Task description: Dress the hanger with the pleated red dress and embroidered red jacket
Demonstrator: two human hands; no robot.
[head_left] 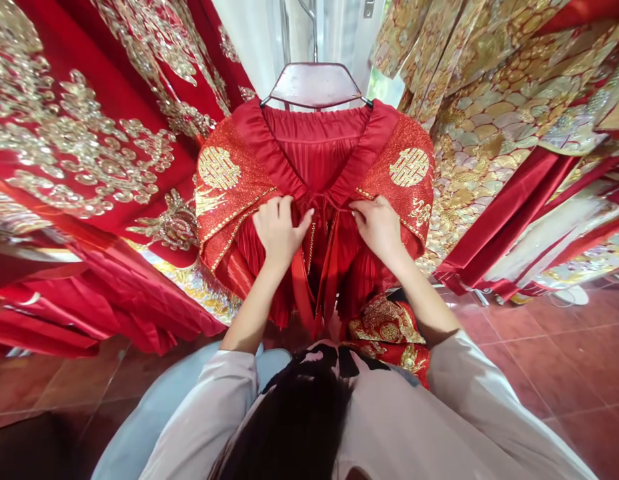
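A red robe [317,153] with gold embroidered emblems on its shoulders hangs on a wooden hanger [314,83] straight ahead. My left hand [278,230] and my right hand [378,227] meet at the robe's front closure, both with fingers closed in a pinch on the thin red tie ribbon [323,200] where the two front edges join. Long red ribbon ends hang down between my forearms. Pleated red fabric shows inside the open neckline.
More red and gold embroidered garments hang close on the left [89,147] and right [514,113]. A folded gold-patterned red cloth [389,330] lies near my waist. Reddish floor tiles [554,360] lie below, and bright window light comes from behind the hanger.
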